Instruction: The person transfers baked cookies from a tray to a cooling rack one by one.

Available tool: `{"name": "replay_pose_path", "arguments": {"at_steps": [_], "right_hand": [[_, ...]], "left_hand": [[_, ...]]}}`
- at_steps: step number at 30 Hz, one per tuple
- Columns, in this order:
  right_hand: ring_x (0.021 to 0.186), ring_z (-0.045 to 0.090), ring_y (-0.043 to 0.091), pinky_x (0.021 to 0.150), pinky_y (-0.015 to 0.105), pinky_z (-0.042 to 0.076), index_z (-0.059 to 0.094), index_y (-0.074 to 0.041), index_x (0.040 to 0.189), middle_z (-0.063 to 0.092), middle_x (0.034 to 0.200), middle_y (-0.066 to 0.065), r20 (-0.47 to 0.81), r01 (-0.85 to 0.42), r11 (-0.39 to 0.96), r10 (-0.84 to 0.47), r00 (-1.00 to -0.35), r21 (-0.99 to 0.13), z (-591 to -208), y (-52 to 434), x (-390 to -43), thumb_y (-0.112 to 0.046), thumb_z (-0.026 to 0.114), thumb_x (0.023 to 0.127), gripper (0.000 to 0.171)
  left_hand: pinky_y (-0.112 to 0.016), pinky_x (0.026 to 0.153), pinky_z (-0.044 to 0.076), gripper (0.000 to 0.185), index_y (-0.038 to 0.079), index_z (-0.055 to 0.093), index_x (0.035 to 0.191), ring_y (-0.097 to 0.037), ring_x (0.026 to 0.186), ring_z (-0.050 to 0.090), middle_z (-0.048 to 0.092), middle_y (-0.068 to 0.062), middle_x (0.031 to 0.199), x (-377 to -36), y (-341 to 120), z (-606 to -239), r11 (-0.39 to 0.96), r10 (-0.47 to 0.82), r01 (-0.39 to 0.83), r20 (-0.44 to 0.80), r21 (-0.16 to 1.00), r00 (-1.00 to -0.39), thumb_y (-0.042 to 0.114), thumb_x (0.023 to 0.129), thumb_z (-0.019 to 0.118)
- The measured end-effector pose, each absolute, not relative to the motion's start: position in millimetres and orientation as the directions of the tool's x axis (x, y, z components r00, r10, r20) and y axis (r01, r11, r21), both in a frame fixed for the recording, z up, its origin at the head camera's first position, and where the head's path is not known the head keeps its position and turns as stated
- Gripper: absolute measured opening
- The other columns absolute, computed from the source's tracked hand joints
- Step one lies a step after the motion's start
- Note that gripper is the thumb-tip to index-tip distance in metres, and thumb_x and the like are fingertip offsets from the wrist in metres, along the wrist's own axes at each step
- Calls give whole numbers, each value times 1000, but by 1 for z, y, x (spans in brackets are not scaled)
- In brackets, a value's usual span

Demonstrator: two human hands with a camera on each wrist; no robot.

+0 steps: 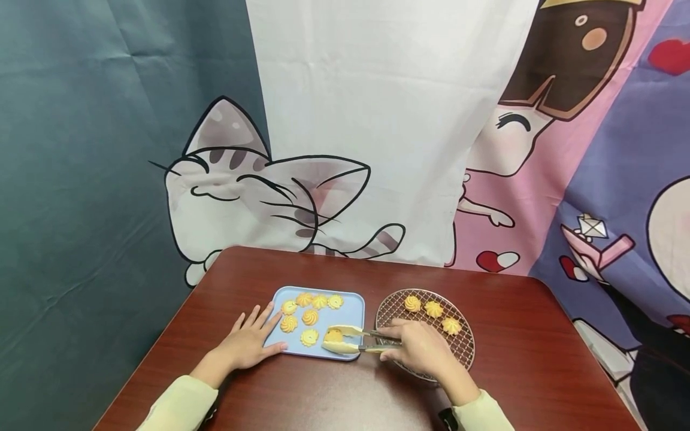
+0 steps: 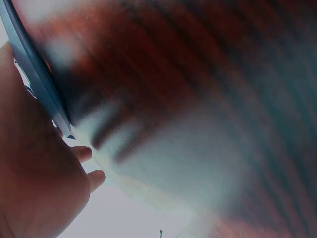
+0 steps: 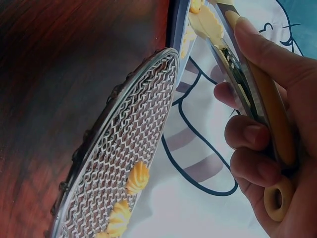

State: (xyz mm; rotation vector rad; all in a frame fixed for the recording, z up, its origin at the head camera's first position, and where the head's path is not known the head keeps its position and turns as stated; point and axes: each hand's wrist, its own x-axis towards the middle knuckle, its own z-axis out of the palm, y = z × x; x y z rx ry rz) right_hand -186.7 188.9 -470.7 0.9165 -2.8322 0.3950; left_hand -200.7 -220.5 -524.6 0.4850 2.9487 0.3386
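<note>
My right hand (image 1: 423,347) grips a pair of tongs (image 3: 270,94) with cream tips and yellow-brown handle grips. In the head view the tong tips lie on either side of a swirled cookie (image 1: 333,336) at the light blue tray's (image 1: 329,354) right end; whether they squeeze it I cannot tell. Several more yellow cookies (image 1: 309,317) lie on the tray. My left hand (image 1: 245,341) rests at the tray's left edge, fingers spread, thumb along the near corner. The left wrist view shows this hand (image 2: 39,173) against the tray's side (image 2: 37,74).
A round wire rack (image 1: 463,353) stands right of the tray, partly under my right hand, with three cookies (image 1: 433,309) near its far and right side. Both sit on a reddish-brown table (image 1: 323,395). Behind hangs a printed cloth (image 1: 377,90) with a cartoon cat.
</note>
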Motion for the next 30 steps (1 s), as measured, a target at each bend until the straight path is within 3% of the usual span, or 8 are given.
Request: {"name": "replay_pose_path", "arguments": {"at_steps": [20, 30], "right_hand": [[68, 55, 1, 56, 25, 49, 76, -24, 122, 67, 99, -14, 210, -591, 785, -555, -805, -188, -472, 191, -185, -48, 85, 76, 52], [70, 59, 2, 57, 27, 50, 76, -28, 122, 67, 100, -14, 249, -601, 777, -554, -795, -187, -473, 194, -183, -47, 84, 77, 50]], "left_hand": [[-69, 117, 12, 86, 16, 34, 160, -47, 152, 17, 17, -13, 169, -201, -221, -525, 925, 325, 296, -94, 239, -941, 71, 95, 48], [-69, 118, 11, 85, 15, 35, 159, -48, 151, 17, 19, -14, 168, -199, -218, -518, 922, 325, 289, -112, 257, -939, 68, 95, 51]]}}
